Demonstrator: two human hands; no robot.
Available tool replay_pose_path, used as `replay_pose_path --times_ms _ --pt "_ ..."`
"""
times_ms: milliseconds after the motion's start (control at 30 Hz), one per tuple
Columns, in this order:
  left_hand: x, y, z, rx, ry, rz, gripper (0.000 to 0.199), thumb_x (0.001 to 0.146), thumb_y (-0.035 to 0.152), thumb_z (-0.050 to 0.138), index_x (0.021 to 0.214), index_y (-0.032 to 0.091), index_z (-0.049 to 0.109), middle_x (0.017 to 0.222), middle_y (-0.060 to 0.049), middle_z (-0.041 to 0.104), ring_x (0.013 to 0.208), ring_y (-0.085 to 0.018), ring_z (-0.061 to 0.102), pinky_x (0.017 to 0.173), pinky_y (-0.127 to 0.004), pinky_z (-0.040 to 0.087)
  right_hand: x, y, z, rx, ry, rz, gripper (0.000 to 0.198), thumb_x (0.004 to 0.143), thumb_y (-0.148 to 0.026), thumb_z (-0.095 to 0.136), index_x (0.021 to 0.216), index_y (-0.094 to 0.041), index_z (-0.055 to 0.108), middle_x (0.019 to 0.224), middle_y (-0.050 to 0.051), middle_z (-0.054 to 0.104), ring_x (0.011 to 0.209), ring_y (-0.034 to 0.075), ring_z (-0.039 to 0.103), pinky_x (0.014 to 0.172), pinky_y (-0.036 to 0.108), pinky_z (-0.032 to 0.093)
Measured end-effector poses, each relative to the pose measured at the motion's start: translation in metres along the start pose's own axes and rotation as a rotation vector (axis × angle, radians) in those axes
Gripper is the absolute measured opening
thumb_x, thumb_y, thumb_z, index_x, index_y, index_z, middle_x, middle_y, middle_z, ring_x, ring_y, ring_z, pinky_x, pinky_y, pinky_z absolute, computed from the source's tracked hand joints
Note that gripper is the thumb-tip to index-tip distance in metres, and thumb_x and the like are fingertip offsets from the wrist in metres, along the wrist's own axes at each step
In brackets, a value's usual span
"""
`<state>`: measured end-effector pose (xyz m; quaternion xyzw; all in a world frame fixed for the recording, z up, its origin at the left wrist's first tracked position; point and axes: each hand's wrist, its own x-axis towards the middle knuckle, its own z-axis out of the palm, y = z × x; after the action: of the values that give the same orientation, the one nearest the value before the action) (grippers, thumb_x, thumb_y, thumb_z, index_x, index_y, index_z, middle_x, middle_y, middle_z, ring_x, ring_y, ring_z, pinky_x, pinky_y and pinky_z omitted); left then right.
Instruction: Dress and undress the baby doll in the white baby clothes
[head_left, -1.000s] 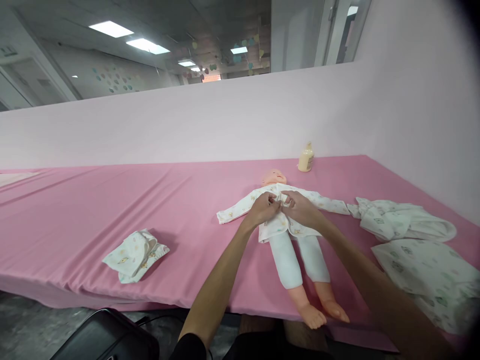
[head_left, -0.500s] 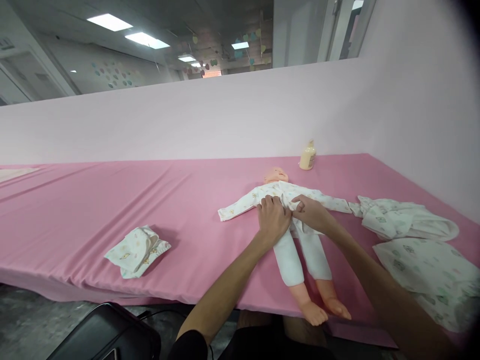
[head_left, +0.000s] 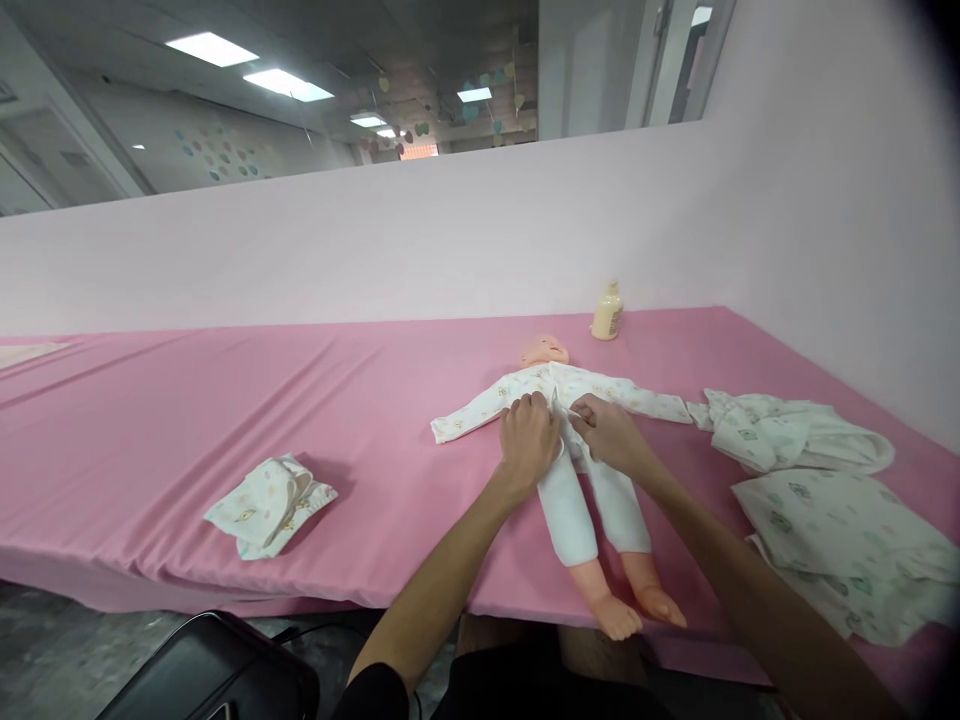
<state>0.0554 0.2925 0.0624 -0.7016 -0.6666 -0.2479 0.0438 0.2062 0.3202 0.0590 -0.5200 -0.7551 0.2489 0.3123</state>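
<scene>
A baby doll (head_left: 592,604) lies on its back on the pink-covered table, its head at the far end and bare feet at the near edge. It wears a white patterned shirt (head_left: 592,382) with both sleeves spread out, and its legs are white down to the shins. My left hand (head_left: 529,432) is closed with curled fingers on one side of the shirt's front. Opposite it, my right hand (head_left: 604,430) pinches the other front edge near the doll's waist. Both sets of fingertips partly hide the cloth between them.
A folded patterned cloth (head_left: 271,505) lies to the left. Rumpled white garments (head_left: 795,432) lie on the right, with another patterned cloth (head_left: 847,540) nearer me. Beyond the doll's head stands a yellowish pump bottle (head_left: 607,314) by the wall. A black chair (head_left: 217,670) is below the table's edge.
My right hand has shifted slightly down and closed its extended finger into a pinch on the shirt front. My left hand stays on the shirt. The view has turned slightly.
</scene>
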Motion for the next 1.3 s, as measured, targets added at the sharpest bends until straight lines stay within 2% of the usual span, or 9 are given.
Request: replay_pose_path --times_ms 67,200,367,467,567,733,967,1133,1300 --pt "0.001 -0.001 -0.002 -0.042 0.025 -0.015 0.008 0.092 0.015 0.046 0.094 0.018 0.053 0.091 -0.01 0.067 0.087 -0.027 0.064 0.077 -0.037 0.041 0.001 0.002 -0.001 0.138 0.053 0.017 0.009 0.09 -0.031 0.052 0.087 -0.024 0.056 0.069 -0.004 0.062 0.048 0.013 0.054 0.058 0.029 0.042" --pt "0.003 -0.004 -0.002 -0.107 0.041 -0.065 0.013 0.09 0.009 0.044 0.095 0.019 0.052 0.09 -0.011 0.067 0.084 -0.027 0.064 0.075 -0.036 0.039 0.004 0.008 0.0 0.256 0.171 0.035 0.015 0.088 -0.036 0.057 0.088 -0.022 0.063 0.077 0.001 0.068 0.068 0.017 0.064 0.063 0.028 0.047" --pt "0.009 -0.013 0.0 -0.313 0.061 -0.091 0.022 0.089 0.007 0.043 0.103 0.02 0.053 0.104 -0.01 0.068 0.091 -0.024 0.061 0.075 -0.033 0.039 0.007 0.015 0.001 0.272 0.159 0.018 0.022 0.089 -0.038 0.058 0.094 -0.02 0.069 0.081 0.004 0.071 0.076 0.02 0.067 0.066 0.029 0.049" --pt "0.017 -0.024 0.0 -0.425 0.022 -0.138 0.013 0.09 0.011 0.044 0.085 0.021 0.051 0.09 -0.006 0.065 0.084 -0.021 0.057 0.072 -0.031 0.037 0.006 0.016 0.0 0.289 0.144 0.02 0.023 0.089 -0.038 0.058 0.096 -0.02 0.071 0.081 0.003 0.071 0.077 0.02 0.068 0.066 0.029 0.049" --pt "0.025 -0.035 -0.002 -0.427 0.005 -0.182 0.028 0.09 0.012 0.045 0.065 0.022 0.035 0.073 -0.003 0.054 0.072 -0.019 0.05 0.066 -0.03 0.03 0.005 0.013 -0.002 0.307 0.132 0.041 0.023 0.088 -0.038 0.058 0.094 -0.02 0.071 0.082 0.003 0.071 0.079 0.02 0.068 0.067 0.029 0.05" --pt "0.025 -0.038 -0.007 -0.432 0.073 -0.224 0.027 0.09 0.012 0.045 0.066 0.022 0.035 0.071 -0.001 0.052 0.069 -0.018 0.046 0.064 -0.03 0.029 0.004 0.01 -0.003 0.349 0.131 0.04 0.023 0.088 -0.04 0.059 0.094 -0.021 0.07 0.082 0.003 0.071 0.074 0.02 0.067 0.063 0.029 0.05" --pt "0.016 -0.018 0.003 -0.513 0.184 -0.029 0.016 0.092 0.017 0.053 0.076 0.02 0.049 0.085 -0.003 0.062 0.082 -0.018 0.055 0.075 -0.03 0.038 0.006 0.012 0.003 0.513 0.155 0.057 0.033 0.084 -0.05 0.063 0.095 -0.02 0.068 0.068 -0.001 0.063 0.045 0.012 0.05 0.042 0.025 0.039" --pt "0.007 -0.006 0.021 -0.406 0.167 0.124 0.019 0.097 0.017 0.052 0.078 0.02 0.05 0.085 -0.004 0.061 0.086 -0.019 0.056 0.079 -0.03 0.04 0.001 0.005 0.004 0.579 0.132 0.047 0.038 0.082 -0.054 0.067 0.097 -0.019 0.069 0.062 -0.003 0.057 0.038 0.01 0.043 0.036 0.025 0.034" --pt "0.006 -0.006 0.027 -0.372 0.193 0.126 0.016 0.099 0.017 0.05 0.083 0.02 0.051 0.09 -0.006 0.062 0.088 -0.02 0.056 0.079 -0.031 0.041 -0.003 0.001 0.006 0.518 0.124 0.007 0.04 0.084 -0.056 0.066 0.1 -0.019 0.07 0.062 -0.003 0.056 0.042 0.01 0.044 0.039 0.025 0.035"
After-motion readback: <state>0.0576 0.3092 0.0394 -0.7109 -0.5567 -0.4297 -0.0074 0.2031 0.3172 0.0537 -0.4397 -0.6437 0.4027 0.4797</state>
